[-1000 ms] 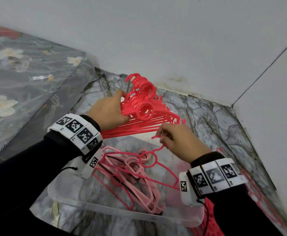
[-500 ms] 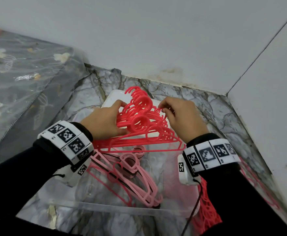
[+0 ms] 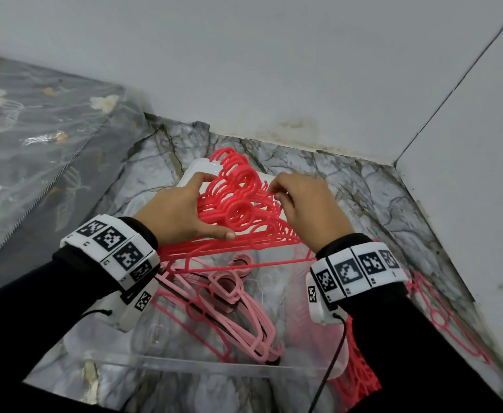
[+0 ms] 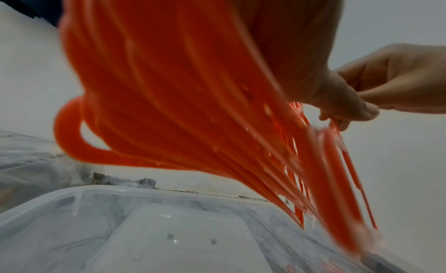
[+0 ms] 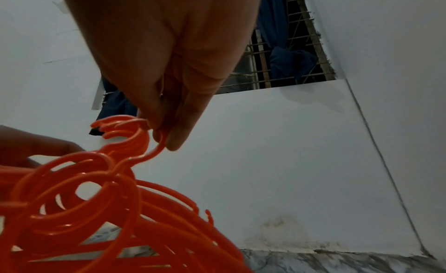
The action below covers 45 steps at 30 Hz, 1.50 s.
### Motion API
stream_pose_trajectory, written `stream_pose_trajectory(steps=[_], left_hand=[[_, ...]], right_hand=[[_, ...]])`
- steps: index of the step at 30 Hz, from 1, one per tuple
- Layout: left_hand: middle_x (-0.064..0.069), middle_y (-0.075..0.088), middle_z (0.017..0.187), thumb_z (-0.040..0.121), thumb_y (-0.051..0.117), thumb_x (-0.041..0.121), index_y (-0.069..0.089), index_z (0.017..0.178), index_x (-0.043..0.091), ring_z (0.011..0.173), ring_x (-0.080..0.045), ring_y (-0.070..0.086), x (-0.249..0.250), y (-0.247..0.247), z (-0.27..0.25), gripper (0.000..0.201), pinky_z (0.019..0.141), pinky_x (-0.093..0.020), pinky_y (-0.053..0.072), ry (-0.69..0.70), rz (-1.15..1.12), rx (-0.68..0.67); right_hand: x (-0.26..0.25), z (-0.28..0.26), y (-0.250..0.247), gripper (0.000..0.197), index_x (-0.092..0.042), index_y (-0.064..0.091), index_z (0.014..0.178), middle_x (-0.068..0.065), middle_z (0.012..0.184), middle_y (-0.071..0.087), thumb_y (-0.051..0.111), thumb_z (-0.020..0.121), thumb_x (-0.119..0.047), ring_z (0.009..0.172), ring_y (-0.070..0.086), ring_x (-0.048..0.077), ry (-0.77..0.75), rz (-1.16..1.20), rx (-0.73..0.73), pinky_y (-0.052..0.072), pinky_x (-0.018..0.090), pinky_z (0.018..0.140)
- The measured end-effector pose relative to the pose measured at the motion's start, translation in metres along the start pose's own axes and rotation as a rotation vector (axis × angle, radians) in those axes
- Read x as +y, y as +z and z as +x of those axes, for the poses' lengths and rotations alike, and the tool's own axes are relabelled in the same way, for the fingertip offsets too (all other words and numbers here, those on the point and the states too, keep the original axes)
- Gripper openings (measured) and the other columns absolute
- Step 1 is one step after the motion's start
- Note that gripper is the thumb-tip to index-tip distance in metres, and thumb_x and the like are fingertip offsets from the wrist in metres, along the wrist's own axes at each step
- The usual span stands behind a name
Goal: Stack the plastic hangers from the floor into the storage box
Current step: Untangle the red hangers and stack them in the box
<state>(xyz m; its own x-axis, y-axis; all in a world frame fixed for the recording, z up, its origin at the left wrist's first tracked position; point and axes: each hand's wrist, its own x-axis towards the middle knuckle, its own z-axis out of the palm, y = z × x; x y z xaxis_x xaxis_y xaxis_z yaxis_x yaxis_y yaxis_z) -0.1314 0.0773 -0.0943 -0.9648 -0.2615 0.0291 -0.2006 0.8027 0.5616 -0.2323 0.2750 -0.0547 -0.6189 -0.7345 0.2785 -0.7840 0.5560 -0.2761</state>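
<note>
From the head view, the left hand (image 3: 181, 216) grips a thick bundle of bright red plastic hangers (image 3: 238, 213) from the left side, thumb lying along the lower bars and fingers wrapped behind; the right hand (image 3: 307, 207) pinches a hook at the right of the bundle with thumb and fingertips; the bundle hangs over the far half of the clear plastic storage box (image 3: 202, 366), which sits on the grey marbled floor (image 3: 372, 192) near the corner of two white walls; inside the box, toward its near left, lies a heap of pale pink plastic hangers (image 3: 244, 311); more red hangers (image 3: 441, 317) lie on the floor to the right of the box, and a floral plastic-wrapped mattress (image 3: 35, 144) fills the far left. From the left wrist view, the red bundle (image 4: 193, 90) is close and blurred, fanning down over the clear box (image 4: 135, 225), while the right hand (image 4: 376, 86) nips thin hanger ends at the right. From the right wrist view, the right hand (image 5: 169, 67) has its fingertips closed on a single red hook (image 5: 154, 149) above the looped hooks of the bundle (image 5: 96, 210); a barred window (image 5: 284, 54) with dark blue cloth shows in the far wall.
</note>
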Motion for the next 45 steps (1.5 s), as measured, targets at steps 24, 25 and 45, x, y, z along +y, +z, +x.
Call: stream_pose_trajectory(steps=[24,25,45], left_hand=[[-0.002,0.066,0.085,0.074,0.066,0.022,0.038,0.126,0.019,0.072,-0.021,0.058,-0.015,-0.025,0.009,0.059,0.067,-0.031,0.043,-0.015,0.126,0.13],[-0.002,0.066,0.084,0.074,0.067,0.022,0.039,0.125,0.019,0.071,-0.02,0.057,-0.015,-0.025,0.008,0.058,0.066,-0.031,0.042,-0.013,0.11,0.143],[0.006,0.06,0.075,0.072,0.066,0.027,0.041,0.123,0.024,0.069,-0.018,0.059,-0.025,-0.021,0.011,0.057,0.061,-0.031,0.044,0.008,0.101,0.127]], right_hand=[[0.033,-0.017,0.074,0.019,-0.006,0.068,0.099,0.012,0.104,0.068,0.052,0.087,-0.007,0.099,0.064,0.03,0.304,-0.048,-0.676,0.051,0.034,0.083],[0.029,-0.018,0.089,0.021,-0.005,0.067,0.102,0.014,0.108,0.068,0.053,0.087,-0.008,0.102,0.063,0.03,0.266,-0.07,-0.711,0.05,0.034,0.087],[-0.039,-0.021,0.224,0.03,-0.007,0.063,0.116,0.019,0.117,0.063,0.043,0.094,-0.012,0.109,0.059,0.031,0.053,0.04,-0.8,0.043,0.032,0.089]])
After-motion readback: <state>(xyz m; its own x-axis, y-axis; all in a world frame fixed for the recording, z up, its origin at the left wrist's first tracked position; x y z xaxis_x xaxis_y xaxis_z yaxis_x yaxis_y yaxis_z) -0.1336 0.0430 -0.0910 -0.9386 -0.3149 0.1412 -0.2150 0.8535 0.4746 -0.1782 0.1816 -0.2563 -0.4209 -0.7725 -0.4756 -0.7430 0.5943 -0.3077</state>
